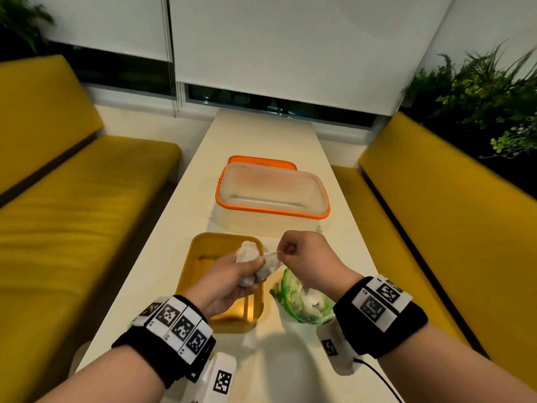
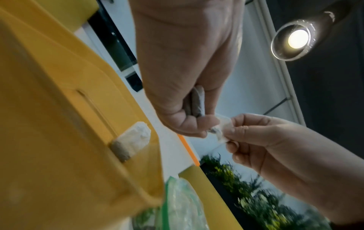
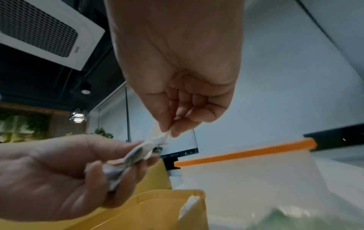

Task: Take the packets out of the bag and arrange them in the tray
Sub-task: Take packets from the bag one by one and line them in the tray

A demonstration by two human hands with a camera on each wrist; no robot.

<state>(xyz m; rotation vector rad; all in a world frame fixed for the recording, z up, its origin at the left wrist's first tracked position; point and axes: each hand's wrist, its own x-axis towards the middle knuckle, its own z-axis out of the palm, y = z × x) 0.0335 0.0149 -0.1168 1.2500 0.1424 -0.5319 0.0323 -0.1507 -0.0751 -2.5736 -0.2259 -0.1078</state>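
Observation:
Above the yellow tray [image 1: 190,257] my left hand [image 1: 244,274] grips a bunch of small white-grey packets [image 1: 251,261]. My right hand [image 1: 286,252] pinches the clear end of one packet [image 2: 223,128] sticking out of that bunch. The pinch also shows in the right wrist view, where thumb and forefinger hold the packet end [image 3: 159,138]. One packet [image 2: 133,140] lies in the tray [image 2: 59,109] against its wall. The clear bag with a green edge [image 1: 302,301] lies on the table right of the tray, under my right wrist, with white packets inside.
A clear container with an orange rim [image 1: 273,196] stands just beyond the tray, an orange lid [image 1: 261,161] behind it. The narrow white table [image 1: 261,135] runs between two yellow benches [image 1: 72,213]. Plants [image 1: 479,97] stand at the far right.

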